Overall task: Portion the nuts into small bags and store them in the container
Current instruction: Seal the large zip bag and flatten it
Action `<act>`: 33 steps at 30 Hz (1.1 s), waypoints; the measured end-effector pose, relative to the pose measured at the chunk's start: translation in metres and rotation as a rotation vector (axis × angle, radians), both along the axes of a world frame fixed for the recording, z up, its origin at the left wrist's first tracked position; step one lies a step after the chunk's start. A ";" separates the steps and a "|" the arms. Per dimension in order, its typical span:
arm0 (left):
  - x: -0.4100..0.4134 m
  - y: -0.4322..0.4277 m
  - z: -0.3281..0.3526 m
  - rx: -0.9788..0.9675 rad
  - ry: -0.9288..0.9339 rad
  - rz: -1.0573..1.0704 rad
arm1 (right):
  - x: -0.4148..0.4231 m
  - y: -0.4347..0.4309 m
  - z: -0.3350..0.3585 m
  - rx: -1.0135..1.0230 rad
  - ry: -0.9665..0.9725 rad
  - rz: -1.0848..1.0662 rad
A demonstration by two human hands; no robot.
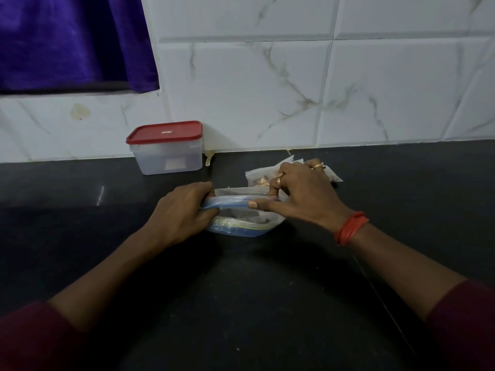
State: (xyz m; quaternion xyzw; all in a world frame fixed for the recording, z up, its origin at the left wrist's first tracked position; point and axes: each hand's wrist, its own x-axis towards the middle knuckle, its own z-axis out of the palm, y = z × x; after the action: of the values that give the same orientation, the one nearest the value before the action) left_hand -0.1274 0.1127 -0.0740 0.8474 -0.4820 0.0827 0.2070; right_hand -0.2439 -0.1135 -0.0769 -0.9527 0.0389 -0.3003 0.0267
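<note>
both hands, left hand (184,212) and right hand (300,196), pinch the zip bag (241,223) mouth; run pinched fingers evenly along the seal; container (166,148) lid on.

Container (166,156) on counter (80,202) by wall (267,89), zip bag (241,226) front-right of it, packet (257,179) behind bag

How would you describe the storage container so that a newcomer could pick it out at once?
Start at the black countertop where it meets the white tiled wall, below the purple curtain's right corner. The container stands there by the wall. It is the only rigid box: translucent, with a red lid, unlike the soft plastic bags nearby.
</note>
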 end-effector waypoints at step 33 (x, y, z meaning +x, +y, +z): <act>0.024 0.008 0.005 -0.275 0.544 0.264 | -0.009 -0.054 -0.010 0.987 0.417 0.541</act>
State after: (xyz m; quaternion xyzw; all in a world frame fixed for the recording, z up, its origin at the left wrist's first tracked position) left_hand -0.1033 0.1208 -0.0695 0.8577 -0.2795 -0.0564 0.4280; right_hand -0.2525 -0.1672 -0.0864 -0.8425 -0.0655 -0.0362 0.5334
